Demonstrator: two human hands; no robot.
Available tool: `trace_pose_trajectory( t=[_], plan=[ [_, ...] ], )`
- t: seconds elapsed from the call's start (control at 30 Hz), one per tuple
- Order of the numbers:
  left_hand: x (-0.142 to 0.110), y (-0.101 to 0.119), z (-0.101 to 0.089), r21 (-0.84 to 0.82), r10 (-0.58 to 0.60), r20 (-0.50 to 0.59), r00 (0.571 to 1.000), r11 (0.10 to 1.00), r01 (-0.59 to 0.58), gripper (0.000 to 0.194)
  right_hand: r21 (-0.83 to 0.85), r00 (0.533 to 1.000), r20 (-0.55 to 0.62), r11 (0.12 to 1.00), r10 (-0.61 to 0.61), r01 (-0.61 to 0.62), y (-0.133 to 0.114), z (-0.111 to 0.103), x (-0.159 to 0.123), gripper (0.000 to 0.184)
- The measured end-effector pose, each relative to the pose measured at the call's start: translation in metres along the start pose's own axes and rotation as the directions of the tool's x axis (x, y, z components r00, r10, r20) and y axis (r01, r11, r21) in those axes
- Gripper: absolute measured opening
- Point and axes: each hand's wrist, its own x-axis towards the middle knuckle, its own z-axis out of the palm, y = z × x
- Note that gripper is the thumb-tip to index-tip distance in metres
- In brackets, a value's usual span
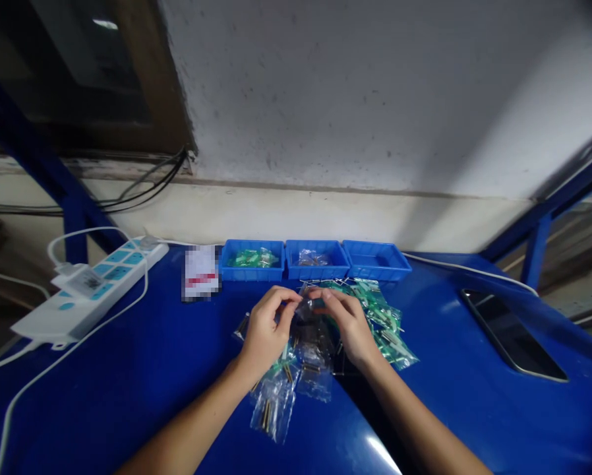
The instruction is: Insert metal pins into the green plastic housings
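Observation:
My left hand (270, 324) and my right hand (349, 321) meet over a pile in the middle of the table. Thumb and fingers of each hand are pinched together on a small clear plastic bag (306, 307), whose contents I cannot make out. Beneath them lie clear bags (316, 353) holding brass-coloured, pin-like metal pieces. Closer to me, another clear bag (272, 408) has several of these pieces in it. Beside my right hand spreads a heap of green-looking bags (387, 323) with pale and metal parts showing.
Along the back stand three blue bins: the left bin (253, 274) holds green bags, the middle bin (317, 271) clear bags, and the right bin (378, 272) shows its bare bottom. A power strip (91, 290) with cables is at left, a phone (513, 335) at right.

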Motion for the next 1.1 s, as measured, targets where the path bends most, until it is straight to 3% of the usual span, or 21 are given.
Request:
trace_pose_trajectory(
  t=[0.17, 0.33, 0.4, 0.5, 0.6, 0.7, 0.77, 0.87, 1.0, 1.1],
  plan=[
    [-0.003, 0.009, -0.002, 0.18, 0.237, 0.08, 0.968, 0.952, -0.248, 0.019, -0.136, 0.999, -0.035, 0.991, 0.007, -0.012, -0.005, 0.001, 0.0, 0.044],
    [-0.006, 0.013, 0.002, 0.178, 0.261, 0.178, 0.949, 0.94, -0.292, 0.019, -0.132, 0.999, -0.036, 0.991, 0.023, -0.028, -0.002, 0.005, -0.001, 0.037],
    [-0.006, 0.013, 0.003, 0.159, 0.181, 0.17, 0.969, 0.965, -0.209, 0.014, -0.11, 0.999, -0.049, 0.994, -0.024, 0.018, 0.0, 0.005, -0.001, 0.028],
    [-0.005, 0.011, 0.003, 0.068, -0.081, 0.124, 0.989, 0.995, 0.072, 0.019, -0.17, 0.99, -0.03, 0.976, -0.14, 0.133, 0.002, 0.004, -0.001, 0.018],
    [-0.001, 0.005, 0.002, -0.149, -0.359, 0.071, 0.931, 0.919, 0.366, 0.033, -0.268, 0.951, 0.011, 0.915, -0.31, 0.302, 0.002, 0.003, -0.002, 0.018],
    [0.001, -0.001, 0.003, -0.357, -0.444, 0.152, 0.883, 0.808, 0.468, 0.032, -0.332, 0.907, 0.058, 0.849, -0.416, 0.411, 0.003, 0.004, -0.004, 0.027],
    [0.002, -0.003, 0.003, -0.42, -0.42, 0.199, 0.885, 0.78, 0.464, 0.031, -0.353, 0.906, 0.078, 0.838, -0.416, 0.415, 0.005, 0.005, -0.006, 0.032],
    [0.003, -0.004, 0.003, -0.387, -0.392, 0.127, 0.911, 0.826, 0.409, 0.034, -0.385, 0.926, 0.046, 0.849, -0.374, 0.362, 0.005, 0.006, -0.007, 0.034],
    [0.004, 0.0, 0.0, -0.202, -0.269, -0.019, 0.963, 0.944, 0.259, 0.022, -0.399, 0.953, -0.018, 0.876, -0.303, 0.271, 0.0, 0.004, -0.005, 0.016],
    [0.003, 0.003, -0.002, -0.038, -0.113, -0.014, 0.994, 0.993, 0.112, 0.009, -0.421, 0.953, -0.045, 0.87, -0.301, 0.255, -0.003, 0.004, -0.005, 0.012]
  ],
)
